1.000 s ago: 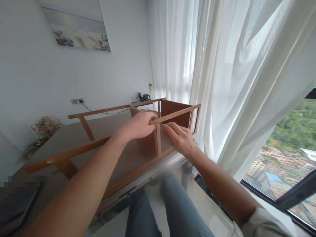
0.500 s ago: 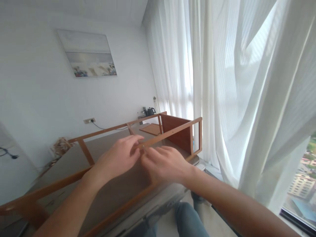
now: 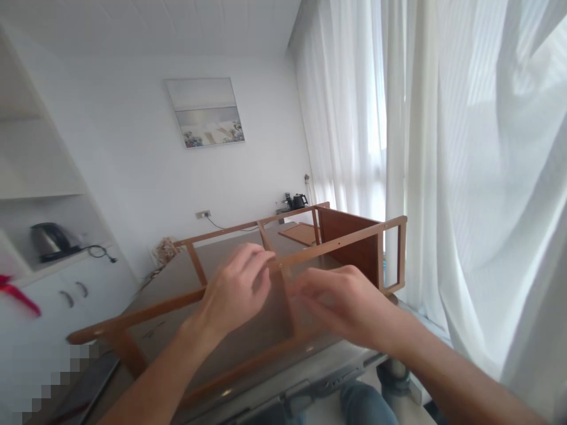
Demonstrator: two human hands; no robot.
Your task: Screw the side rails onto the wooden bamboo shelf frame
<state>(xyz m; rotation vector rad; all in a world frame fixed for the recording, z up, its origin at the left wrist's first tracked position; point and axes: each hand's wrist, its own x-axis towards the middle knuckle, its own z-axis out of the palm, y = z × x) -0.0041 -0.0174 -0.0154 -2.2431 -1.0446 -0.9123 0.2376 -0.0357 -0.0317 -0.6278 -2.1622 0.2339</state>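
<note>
- Fingers (image 3: 256, 261) of the left hand (image 3: 234, 290) are loosely bent and a little spread, with their tips at the top rail (image 3: 336, 244) of a wooden frame (image 3: 195, 237), right where a thin upright post (image 3: 286, 298) meets it. The blur hides whether they pinch the rail or only rest against it.
- Fingers (image 3: 310, 290) of the right hand (image 3: 349, 304) are stretched out towards the same post from the other side, palm down. They are smeared by motion, so I cannot tell how far they are spread or whether they hold anything.
- The two hands are close together, just either side of the post, with the left a little higher.
- The frame lies on a brown counter (image 3: 177, 277). Its long rails run away from the person, and a dark brown panel (image 3: 349, 248) stands upright at its far right end.
- The near edge of the counter is right in front of the person's legs (image 3: 363, 407), which are in blue jeans.
- A white sheer curtain (image 3: 443, 177) hangs just to the right of the frame.
- On the far wall hangs a picture (image 3: 206, 112), with a socket (image 3: 204, 214) below it.
- A kettle (image 3: 46, 239) stands on a white shelf (image 3: 39, 192) at the left, well apart from the hands.
</note>
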